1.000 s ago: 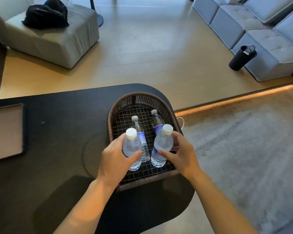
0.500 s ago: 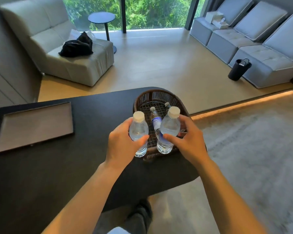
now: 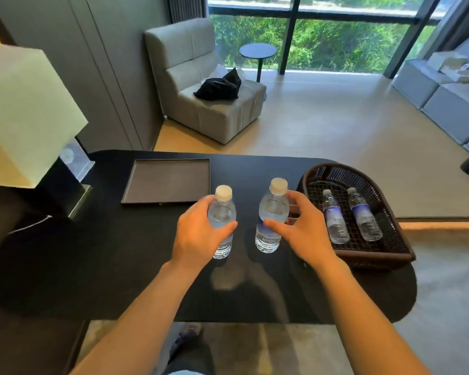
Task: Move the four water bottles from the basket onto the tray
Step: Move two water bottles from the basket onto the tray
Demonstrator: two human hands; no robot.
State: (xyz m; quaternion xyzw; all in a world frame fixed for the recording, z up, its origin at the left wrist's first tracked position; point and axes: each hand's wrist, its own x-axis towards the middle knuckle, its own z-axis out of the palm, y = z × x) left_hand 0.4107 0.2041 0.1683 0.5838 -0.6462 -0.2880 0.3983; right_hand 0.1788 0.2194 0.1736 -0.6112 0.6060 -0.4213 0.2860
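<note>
My left hand [image 3: 198, 234] grips a clear water bottle [image 3: 222, 212] with a white cap, held upright above the black table. My right hand [image 3: 303, 228] grips a second upright bottle [image 3: 271, 212] beside it. Both bottles hang between the flat dark tray [image 3: 168, 181], which lies empty at the back left, and the woven brown basket [image 3: 374, 255] at the right. Two more bottles [image 3: 335, 217] [image 3: 363, 215] with blue labels lie on their sides in the basket.
The black table [image 3: 119, 253] has rounded ends. A lamp with a pale shade [image 3: 25, 115] stands on its left end, with a cord trailing. Beyond are a grey armchair [image 3: 201, 85], a small round side table [image 3: 257, 51] and a sofa [image 3: 444, 96].
Both hands lifted their bottles out of the basket and carried them left, over the bare table toward the tray. The view swung left and up.
</note>
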